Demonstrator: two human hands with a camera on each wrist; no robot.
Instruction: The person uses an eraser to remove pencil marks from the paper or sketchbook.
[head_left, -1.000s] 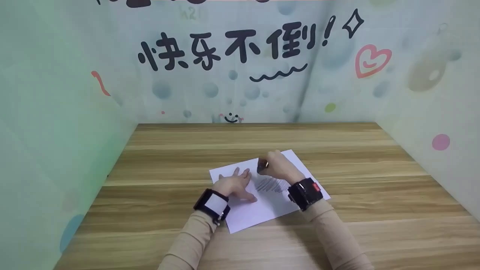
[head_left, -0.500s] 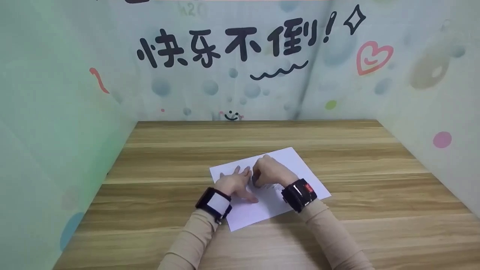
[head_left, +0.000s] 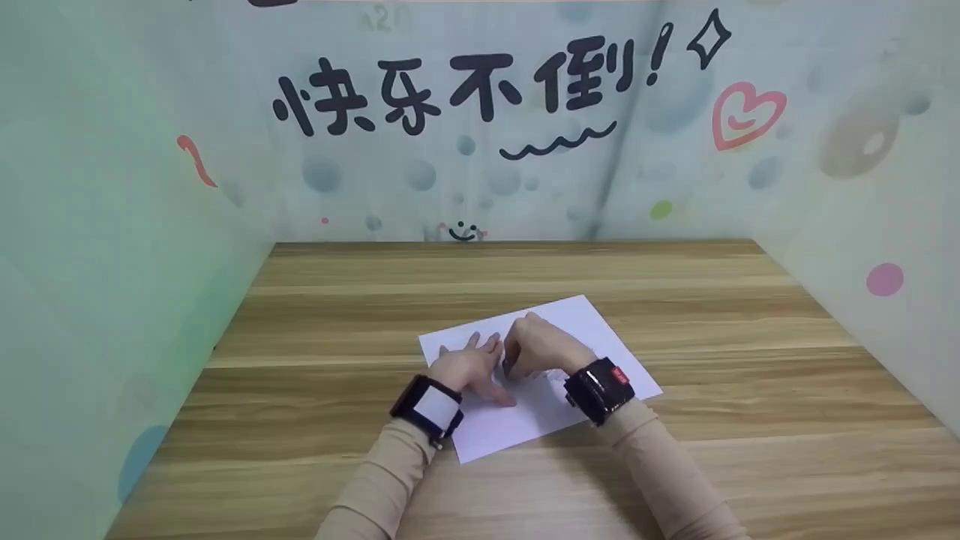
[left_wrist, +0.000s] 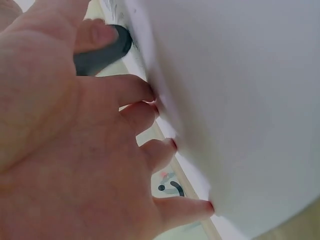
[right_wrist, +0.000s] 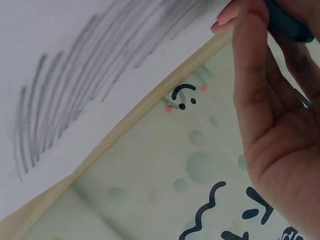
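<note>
A white sheet of paper (head_left: 581, 321) lies on the wooden table (head_left: 360, 300). My left hand (head_left: 469, 366) rests flat on its left part with fingers spread, and the fingertips (left_wrist: 150, 92) press the sheet (left_wrist: 240, 100). My right hand (head_left: 536, 346) sits just right of it, curled around a dark eraser (left_wrist: 102, 50), which also shows as an eraser edge (right_wrist: 287, 22) in the right wrist view. Grey pencil strokes (right_wrist: 75, 100) cover the paper beside that hand (right_wrist: 270, 110). From the head view the hand hides most of the strokes.
Printed backdrop panels stand along the left (head_left: 112, 247), back (head_left: 465, 150) and right (head_left: 862, 225) of the table. Bare wood lies around the paper on all sides. Both wrists carry black camera bands (head_left: 598, 390).
My right hand slid left and toward me with the eraser, from the sheet's far part onto the pencil strokes, then nearly stopped. The left hand stayed put.
</note>
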